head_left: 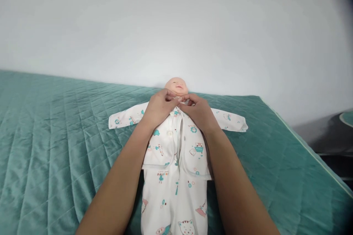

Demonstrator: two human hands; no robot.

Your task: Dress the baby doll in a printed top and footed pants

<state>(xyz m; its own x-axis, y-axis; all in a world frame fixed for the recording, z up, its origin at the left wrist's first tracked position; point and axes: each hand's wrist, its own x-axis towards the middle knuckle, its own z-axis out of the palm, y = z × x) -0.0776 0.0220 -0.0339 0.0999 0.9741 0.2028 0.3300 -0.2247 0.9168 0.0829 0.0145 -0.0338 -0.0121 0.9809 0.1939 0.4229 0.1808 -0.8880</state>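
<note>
A baby doll (pixel 177 85) lies on its back on a teal quilted mattress (pixel 55 125), its head toward the wall. It wears a white printed jacket (pixel 190 147) and matching white trousers (pixel 173 202), with both sleeves spread out sideways. My left hand (pixel 159 108) and my right hand (pixel 199 112) meet at the jacket's collar just under the doll's chin. Both hands have their fingers pinched closed on the collar edges. Below my hands the jacket's front shows small white buttons (pixel 170 133).
A white wall (pixel 176 33) runs along the mattress's far side. The mattress's right edge (pixel 311 150) drops off to a dark floor, and a round teal object (pixel 348 118) shows at the far right.
</note>
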